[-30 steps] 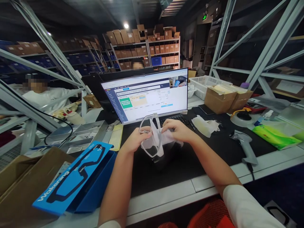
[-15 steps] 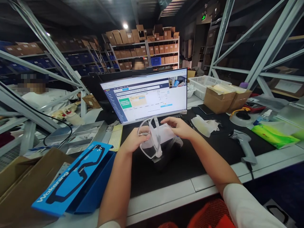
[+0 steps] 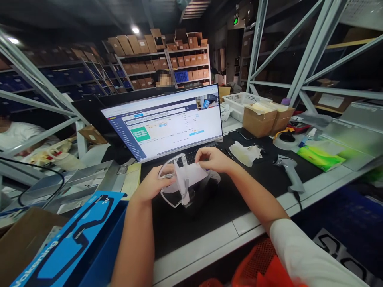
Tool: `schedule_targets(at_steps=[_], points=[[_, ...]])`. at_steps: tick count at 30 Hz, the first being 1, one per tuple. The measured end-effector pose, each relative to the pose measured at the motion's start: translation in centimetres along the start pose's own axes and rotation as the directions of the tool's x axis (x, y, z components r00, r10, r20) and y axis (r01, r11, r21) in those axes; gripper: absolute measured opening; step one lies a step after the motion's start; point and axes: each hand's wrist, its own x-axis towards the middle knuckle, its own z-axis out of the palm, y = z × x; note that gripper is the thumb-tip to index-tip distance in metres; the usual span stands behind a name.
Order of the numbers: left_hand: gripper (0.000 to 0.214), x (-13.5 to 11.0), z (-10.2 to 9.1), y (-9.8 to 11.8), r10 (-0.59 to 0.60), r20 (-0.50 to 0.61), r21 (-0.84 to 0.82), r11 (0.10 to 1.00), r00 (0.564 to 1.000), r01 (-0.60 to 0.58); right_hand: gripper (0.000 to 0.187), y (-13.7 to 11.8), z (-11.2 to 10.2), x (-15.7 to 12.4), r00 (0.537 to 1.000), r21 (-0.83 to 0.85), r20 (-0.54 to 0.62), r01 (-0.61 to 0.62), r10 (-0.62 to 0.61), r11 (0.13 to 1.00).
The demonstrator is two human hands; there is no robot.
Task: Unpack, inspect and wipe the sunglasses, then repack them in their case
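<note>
Over the black mat, my left hand [image 3: 156,182] is closed on a pair of pale, clear-framed glasses [image 3: 184,194], thumb on the near side. They are tilted, with one rim toward me. A thin white sheet [image 3: 196,174], paper or cloth, passes behind and partly through the frame. Its upper right corner is pinched between the thumb and fingers of my right hand [image 3: 211,159]. Below that hand lies a crumpled grey thing [image 3: 214,176], partly hidden by the sheet. The left fingertips are partly covered by the frame.
Behind my hands stands a lit monitor [image 3: 167,127]. At left are a blue box [image 3: 98,235] with a glasses outline and a grey tray [image 3: 103,181]. At right lie crumpled white tissue [image 3: 245,153], a barcode scanner [image 3: 289,173], a tape roll [image 3: 285,139] and a green pack [image 3: 320,158].
The view has turned right, so everything sits farther left. My right fingers have drawn together into a pinch on the white sheet's corner. My left hand still holds the glasses.
</note>
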Motion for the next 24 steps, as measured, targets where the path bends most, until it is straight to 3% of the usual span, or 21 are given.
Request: schedule_targets(at_steps=[4, 7, 9, 11, 14, 17, 18, 19, 20, 22, 24], points=[[0.029, 0.1, 0.1, 0.1, 0.002, -0.007, -0.011, 1.0, 1.0, -0.002, 0.01, 0.5, 0.0, 0.3, 0.999, 0.018, -0.03, 0.04, -0.04, 0.999], [0.028, 0.3, 0.2, -0.3, -0.024, -0.022, -0.008, 1.0, 0.999, 0.024, 0.02, 0.7, 0.2, 0.4, 0.996, 0.032, 0.086, 0.014, -0.016, 0.999], [0.028, 0.4, 0.2, -0.6, -0.049, -0.019, -0.01, 0.999, 0.999, 0.049, 0.017, 0.7, 0.4, 0.3, 0.993, 0.001, 0.114, -0.01, 0.01, 1.0], [0.029, 0.5, 0.2, -0.8, -0.054, -0.011, -0.022, 0.998, 0.998, 0.054, 0.01, 0.4, 0.2, 0.1, 0.998, -0.02, 0.063, -0.019, 0.02, 1.0], [0.028, 0.4, -0.1, -0.8, -0.029, -0.006, 0.007, 1.0, 1.0, 0.029, 0.016, 0.1, -2.1, -0.1, 0.999, -0.024, -0.043, 0.013, -0.014, 1.0], [0.025, 0.2, -0.6, -0.7, -0.013, 0.002, 0.083, 0.996, 1.0, 0.013, 0.022, 0.9, -7.1, 0.0, 0.962, -0.221, -0.272, -0.021, -0.041, 0.975], [0.025, 0.2, -0.7, -0.6, -0.004, 0.008, 0.094, 0.996, 1.0, 0.003, 0.023, 1.5, -9.1, 0.1, 0.93, -0.349, -0.367, -0.131, -0.006, 0.928], [0.025, 0.1, -0.7, -0.5, 0.009, 0.013, 0.095, 0.995, 1.0, -0.011, 0.026, 2.3, -11.0, 0.1, 0.89, -0.491, -0.452, -0.308, 0.064, 0.815], [0.024, 0.0, -0.8, -0.4, 0.025, 0.016, 0.093, 0.995, 1.0, -0.027, 0.027, 3.1, -12.7, 0.0, 0.849, -0.609, -0.503, -0.48, 0.162, 0.632], [0.023, -0.1, -0.7, -0.2, 0.046, 0.012, 0.101, 0.994, 0.999, -0.047, 0.021, 5.0, -15.3, -0.8, 0.799, -0.651, -0.541, -0.595, 0.261, 0.472], [0.022, -0.3, -0.6, 0.0, 0.042, -0.007, 0.112, 0.993, 0.999, -0.041, 0.02, 6.8, -16.4, -2.5, 0.779, -0.682, -0.53, -0.626, 0.335, 0.378]])
